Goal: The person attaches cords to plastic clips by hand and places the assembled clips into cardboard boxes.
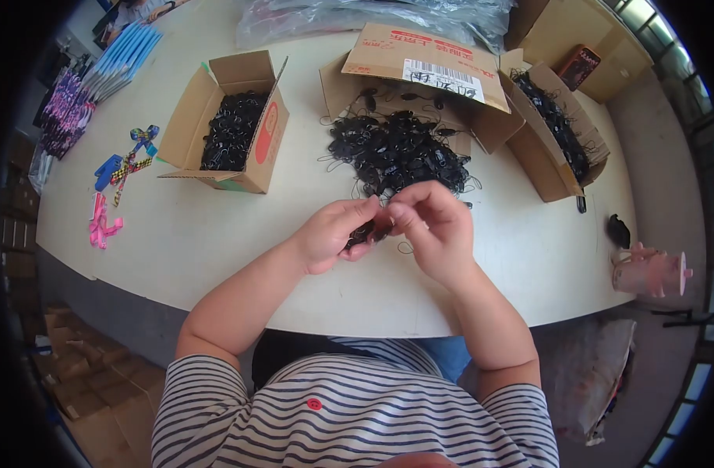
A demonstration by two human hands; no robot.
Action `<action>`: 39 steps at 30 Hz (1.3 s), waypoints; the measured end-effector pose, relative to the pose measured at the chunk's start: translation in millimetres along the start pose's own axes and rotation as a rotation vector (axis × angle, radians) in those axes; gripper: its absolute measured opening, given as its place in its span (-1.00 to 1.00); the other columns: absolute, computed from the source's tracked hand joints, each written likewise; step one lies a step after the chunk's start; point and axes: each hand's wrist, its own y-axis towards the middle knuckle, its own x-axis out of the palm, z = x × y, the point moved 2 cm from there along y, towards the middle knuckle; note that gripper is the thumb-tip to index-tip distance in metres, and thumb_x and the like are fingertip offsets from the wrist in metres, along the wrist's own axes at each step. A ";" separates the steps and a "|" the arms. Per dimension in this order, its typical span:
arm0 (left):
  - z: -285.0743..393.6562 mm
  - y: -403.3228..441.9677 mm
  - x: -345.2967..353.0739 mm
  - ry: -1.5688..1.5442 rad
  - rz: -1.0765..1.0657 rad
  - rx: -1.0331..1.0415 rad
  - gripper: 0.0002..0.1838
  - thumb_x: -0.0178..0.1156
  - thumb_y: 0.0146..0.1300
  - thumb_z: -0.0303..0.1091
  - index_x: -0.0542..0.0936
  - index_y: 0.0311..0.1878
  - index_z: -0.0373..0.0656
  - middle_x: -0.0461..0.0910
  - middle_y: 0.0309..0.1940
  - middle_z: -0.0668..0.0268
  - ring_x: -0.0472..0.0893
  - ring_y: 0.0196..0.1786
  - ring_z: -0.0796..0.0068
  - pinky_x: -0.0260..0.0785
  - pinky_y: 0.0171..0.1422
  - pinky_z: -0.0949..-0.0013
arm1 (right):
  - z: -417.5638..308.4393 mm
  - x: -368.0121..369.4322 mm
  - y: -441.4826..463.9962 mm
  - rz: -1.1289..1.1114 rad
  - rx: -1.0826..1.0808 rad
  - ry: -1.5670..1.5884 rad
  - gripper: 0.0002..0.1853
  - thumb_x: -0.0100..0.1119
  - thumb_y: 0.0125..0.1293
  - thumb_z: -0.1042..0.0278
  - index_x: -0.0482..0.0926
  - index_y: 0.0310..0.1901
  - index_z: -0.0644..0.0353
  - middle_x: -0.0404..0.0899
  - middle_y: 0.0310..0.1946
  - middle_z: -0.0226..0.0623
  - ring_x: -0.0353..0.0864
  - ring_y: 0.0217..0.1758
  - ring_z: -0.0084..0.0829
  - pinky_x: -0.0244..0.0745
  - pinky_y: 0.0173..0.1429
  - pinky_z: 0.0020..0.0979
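Looking down through the head view, I see the left hand point(330, 238) curled round a few black pieces point(360, 235), just above the worktop point(185, 253) and this side of the dark heap point(400, 152) at the open carton point(372, 58). The right hand point(439, 230) seems to pinch one small piece point(383, 232) between thumb and fingertip; which end, I can't tell. I'd keep the left hand cupped and work one at a time, lightly, to avoid tangles.

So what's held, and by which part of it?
Small black pieces in the left hand; for the right hand, and which part's gripped, I can't tell.
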 end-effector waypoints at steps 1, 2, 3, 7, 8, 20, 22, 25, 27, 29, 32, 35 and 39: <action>0.2 -0.6 -0.1 0.008 -0.016 -0.001 -0.64 -0.06 0.34 -0.05 0.48 -0.27 -0.18 0.40 -0.53 0.42 0.28 -0.63 0.72 -0.01 -0.63 0.64 | 0.5 -2.4 1.1 0.039 0.059 0.049 -0.96 0.08 0.24 0.57 0.44 -0.30 0.30 0.55 -0.41 -0.30 0.53 -0.45 -0.58 0.44 -0.40 -0.58; 1.1 -0.8 -0.7 0.016 -0.031 -0.002 -0.66 -0.05 0.34 -0.07 0.48 -0.27 -0.18 0.40 -0.53 0.42 0.28 -0.63 0.72 -0.01 -0.63 0.64 | 0.9 -4.7 2.1 0.080 0.116 0.100 -0.97 0.06 0.25 0.56 0.43 -0.28 0.29 0.56 -0.40 -0.29 0.53 -0.45 -0.59 0.43 -0.40 -0.60; 1.9 -1.1 -1.2 0.025 -0.047 -0.001 -0.68 -0.03 0.34 -0.10 0.48 -0.27 -0.18 0.40 -0.53 0.42 0.28 -0.62 0.72 -0.01 -0.63 0.64 | 0.9 -6.1 3.8 0.098 0.119 0.121 -0.97 0.06 0.25 0.55 0.43 -0.29 0.28 0.56 -0.40 -0.28 0.53 -0.45 -0.59 0.42 -0.40 -0.60; 4.1 -0.6 -1.6 -0.008 0.006 0.017 -0.75 -0.03 0.32 -0.25 0.47 -0.24 -0.26 0.39 -0.53 0.40 0.28 -0.62 0.71 0.03 -0.61 0.64 | 1.3 -9.4 8.3 0.140 0.153 0.203 -0.95 0.07 0.25 0.52 0.43 -0.28 0.27 0.56 -0.40 -0.26 0.51 -0.48 -0.58 0.40 -0.40 -0.59; 6.0 -1.3 -2.3 -0.025 0.005 0.018 -0.77 -0.03 0.31 -0.27 0.47 -0.24 -0.26 0.39 -0.54 0.40 0.28 -0.62 0.71 0.03 -0.60 0.64 | 1.2 -11.0 9.2 0.145 0.163 0.218 -0.94 0.07 0.24 0.52 0.43 -0.27 0.27 0.56 -0.39 -0.25 0.51 -0.48 -0.58 0.39 -0.40 -0.59; 4.2 2.1 1.9 0.254 0.192 0.213 -0.81 -0.02 0.31 -0.36 0.52 -0.23 -0.28 0.42 -0.53 0.46 0.27 -0.60 0.77 0.06 -0.56 0.67 | -22.2 7.0 8.7 -0.038 -0.617 -0.724 -0.63 0.31 -0.12 0.59 0.53 -0.18 0.21 0.56 -0.20 -0.30 0.50 -0.06 -0.32 0.31 0.15 -0.24; 3.6 1.9 2.7 0.280 0.196 0.228 -0.83 -0.02 0.31 -0.40 0.53 -0.22 -0.28 0.42 -0.54 0.47 0.27 -0.59 0.77 0.06 -0.55 0.68 | -10.7 7.6 9.1 -0.121 -0.492 -0.688 -0.64 0.34 -0.12 0.57 0.55 -0.19 0.19 0.58 -0.24 -0.32 0.53 -0.12 -0.33 0.30 0.17 -0.19; 3.7 2.9 0.1 0.286 0.178 0.221 -0.83 -0.02 0.31 -0.42 0.53 -0.23 -0.28 0.41 -0.56 0.47 0.28 -0.59 0.78 0.07 -0.54 0.69 | -7.4 5.0 11.1 -0.138 -0.440 -0.647 -0.63 0.34 -0.12 0.56 0.56 -0.18 0.17 0.59 -0.27 -0.32 0.57 -0.21 -0.35 0.31 0.18 -0.16; 4.9 1.8 0.5 0.295 0.180 0.222 -0.83 -0.02 0.31 -0.41 0.53 -0.26 -0.28 0.40 -0.58 0.47 0.27 -0.59 0.78 0.06 -0.54 0.68 | -5.8 5.4 11.4 -0.120 -0.437 -0.623 -0.64 0.33 -0.11 0.57 0.56 -0.18 0.18 0.59 -0.28 -0.30 0.58 -0.24 -0.34 0.34 0.14 -0.19; 5.6 1.1 0.1 0.289 0.179 0.220 -0.83 -0.01 0.31 -0.40 0.52 -0.30 -0.27 0.40 -0.58 0.47 0.26 -0.60 0.77 0.06 -0.55 0.68 | -2.0 5.4 9.9 -0.089 -0.401 -0.594 -0.65 0.33 -0.11 0.58 0.56 -0.19 0.21 0.59 -0.28 -0.28 0.58 -0.25 -0.32 0.40 0.06 -0.26; 6.0 1.3 -2.1 0.277 0.178 0.209 -0.83 0.01 0.29 -0.38 0.50 -0.34 -0.25 0.39 -0.59 0.46 0.26 -0.61 0.76 0.05 -0.56 0.66 | -8.6 6.4 8.5 -0.051 -0.363 -0.595 -0.67 0.33 -0.11 0.60 0.56 -0.22 0.25 0.58 -0.30 -0.24 0.58 -0.24 -0.29 0.47 -0.08 -0.37; 7.5 0.0 -0.8 0.252 0.180 0.183 -0.85 0.03 0.27 -0.37 0.50 -0.35 -0.24 0.39 -0.60 0.46 0.25 -0.62 0.75 0.04 -0.58 0.65 | -11.1 4.1 10.0 -0.068 -0.356 -0.582 -0.70 0.32 -0.11 0.61 0.56 -0.25 0.27 0.58 -0.31 -0.22 0.58 -0.25 -0.27 0.48 -0.18 -0.42; 8.9 0.1 0.6 0.198 0.194 0.130 -0.88 0.05 0.26 -0.38 0.49 -0.33 -0.22 0.37 -0.61 0.48 0.25 -0.64 0.75 0.01 -0.59 0.65 | -11.4 1.0 10.2 -0.087 -0.318 -0.575 -0.72 0.31 -0.11 0.62 0.56 -0.28 0.28 0.58 -0.32 -0.22 0.58 -0.27 -0.28 0.48 -0.20 -0.41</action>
